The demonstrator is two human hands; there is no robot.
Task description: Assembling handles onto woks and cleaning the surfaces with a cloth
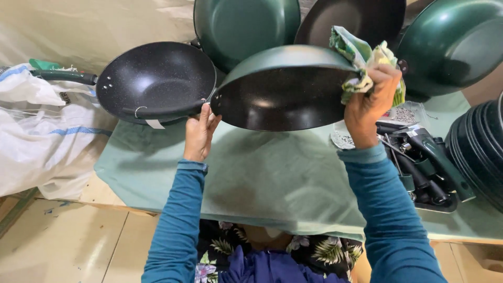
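I hold a dark green pan (285, 86) with a black speckled inside tilted up above the table. My left hand (200, 132) grips its left rim, where no handle is fitted. My right hand (371, 102) presses a crumpled green and white patterned cloth (361, 57) against the pan's right edge. Both arms wear blue sleeves.
A handled black pan (157, 81) lies left on the green table cover (272, 178). Other green pans (246, 26) (456, 44) lean at the back. A tray of dark handles (424, 167) and stacked pans (482, 152) sit right. A white sack (39, 131) lies left.
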